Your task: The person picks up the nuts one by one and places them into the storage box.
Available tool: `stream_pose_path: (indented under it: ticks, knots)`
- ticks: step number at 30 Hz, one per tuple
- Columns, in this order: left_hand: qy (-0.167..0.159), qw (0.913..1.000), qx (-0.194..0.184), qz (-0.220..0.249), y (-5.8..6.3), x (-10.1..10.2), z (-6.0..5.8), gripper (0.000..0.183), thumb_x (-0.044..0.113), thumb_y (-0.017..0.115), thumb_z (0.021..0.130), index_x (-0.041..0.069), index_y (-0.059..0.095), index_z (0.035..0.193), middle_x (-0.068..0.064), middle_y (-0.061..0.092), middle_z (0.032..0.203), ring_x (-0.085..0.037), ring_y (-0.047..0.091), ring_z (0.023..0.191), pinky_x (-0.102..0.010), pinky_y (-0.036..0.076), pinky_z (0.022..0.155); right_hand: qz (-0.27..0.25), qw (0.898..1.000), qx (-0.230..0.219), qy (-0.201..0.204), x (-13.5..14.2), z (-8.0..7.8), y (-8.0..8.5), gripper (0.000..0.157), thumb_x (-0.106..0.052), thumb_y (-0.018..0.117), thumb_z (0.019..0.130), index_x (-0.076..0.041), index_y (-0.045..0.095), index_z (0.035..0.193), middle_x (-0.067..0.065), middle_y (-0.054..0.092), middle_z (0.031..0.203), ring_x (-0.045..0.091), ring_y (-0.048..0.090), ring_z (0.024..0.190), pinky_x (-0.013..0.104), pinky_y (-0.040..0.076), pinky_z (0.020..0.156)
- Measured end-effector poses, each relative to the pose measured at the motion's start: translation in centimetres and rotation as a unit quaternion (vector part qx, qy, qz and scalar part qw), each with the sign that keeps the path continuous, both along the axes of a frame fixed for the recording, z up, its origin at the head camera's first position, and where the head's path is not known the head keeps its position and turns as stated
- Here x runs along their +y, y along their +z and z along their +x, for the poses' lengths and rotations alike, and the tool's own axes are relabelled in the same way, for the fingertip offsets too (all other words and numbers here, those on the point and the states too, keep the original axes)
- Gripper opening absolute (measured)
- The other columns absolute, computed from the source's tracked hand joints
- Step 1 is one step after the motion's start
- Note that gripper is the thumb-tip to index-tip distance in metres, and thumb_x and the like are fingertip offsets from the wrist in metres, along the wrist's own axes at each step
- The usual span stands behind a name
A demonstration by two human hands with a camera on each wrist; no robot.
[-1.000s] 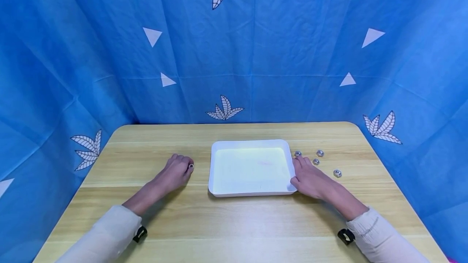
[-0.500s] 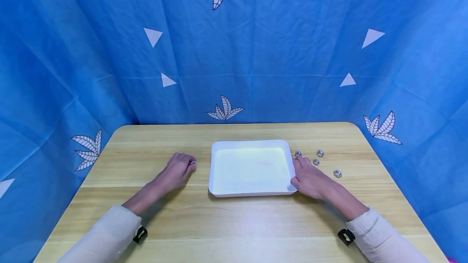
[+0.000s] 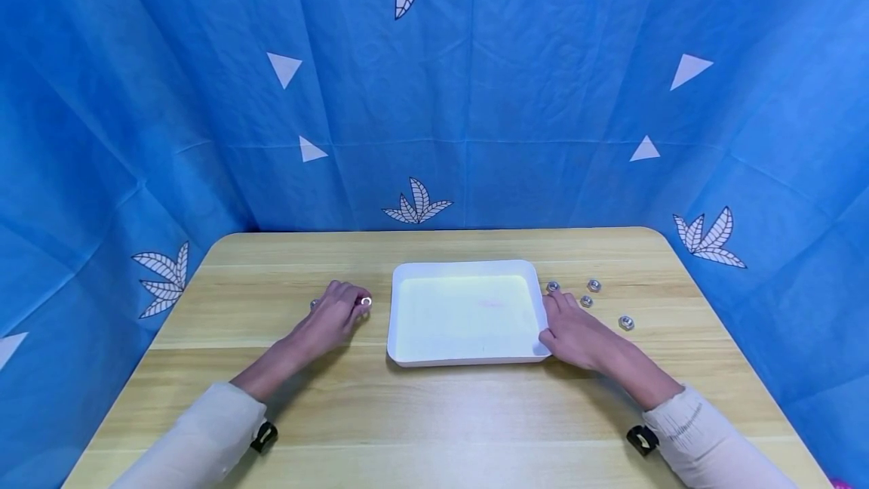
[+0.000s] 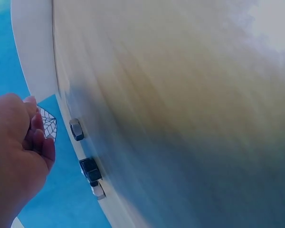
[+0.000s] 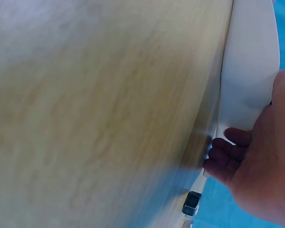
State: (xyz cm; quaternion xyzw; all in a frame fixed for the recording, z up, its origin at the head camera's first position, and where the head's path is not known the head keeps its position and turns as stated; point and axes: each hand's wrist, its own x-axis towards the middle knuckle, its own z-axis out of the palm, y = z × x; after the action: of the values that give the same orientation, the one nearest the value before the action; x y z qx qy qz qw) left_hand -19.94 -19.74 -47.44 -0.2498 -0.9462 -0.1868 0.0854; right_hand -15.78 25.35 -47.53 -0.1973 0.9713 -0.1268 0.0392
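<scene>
My left hand [image 3: 333,313], left of the white tray [image 3: 468,361], pinches a small metal hex nut [image 3: 366,302] between thumb and fingertips. That nut is hidden in the left wrist view, where the left hand [image 4: 14,152] shows curled fingers above the table. Another nut [image 3: 314,303] peeks out behind its knuckles. At the tray's right side my right hand [image 3: 577,330] grips the rim, thumb on the edge. In the right wrist view, the right hand's curled fingers [image 5: 228,154] lie against the tray's outer wall [image 5: 247,71].
Several loose nuts lie right of the tray, among them a nut [image 3: 627,322] beside the right wrist and a nut [image 3: 594,285] farther back. Left-side nuts [image 4: 76,129] stand on the wooden table [image 3: 434,421]. A blue patterned curtain [image 3: 543,96] surrounds the table.
My left hand has shifted slightly right and away from me, with the nut coming out at its fingertips. A nut behind the hand has come into view. My right hand stays still.
</scene>
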Motion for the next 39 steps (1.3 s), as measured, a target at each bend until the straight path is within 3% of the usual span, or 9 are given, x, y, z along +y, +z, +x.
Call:
stream_pose_path:
  ticks: [28, 39]
  knots:
    - [0.012, 0.9993, -0.003, 0.036, 0.9, 1.3, -0.4, 0.025, 0.021, 0.065, 0.103, 0.005, 0.07, 0.121, -0.01, 0.072, 0.114, -0.024, 0.064, 0.11, -0.043, 0.058, 0.091, -0.004, 1.0, 0.007, 0.002, 0.0, 0.1, -0.1, 0.056, -0.02, 0.052, 0.097, 0.01, 0.043, 0.143, 0.028, 0.047, 0.143, 0.036, 0.047, 0.126, 0.054, 0.043, 0.109]
    - [-0.009, 0.9987, 0.029, 0.04, 1.2, 2.1, -0.7, 0.024, 0.022, 0.069, 0.1, 0.004, 0.072, 0.115, -0.009, 0.074, 0.108, -0.023, 0.063, 0.104, -0.039, 0.058, 0.088, -0.008, 1.0, 0.011, 0.004, 0.0, 0.0, 0.0, 0.056, -0.02, 0.053, 0.096, 0.01, 0.044, 0.142, 0.027, 0.048, 0.142, 0.036, 0.047, 0.125, 0.054, 0.044, 0.107]
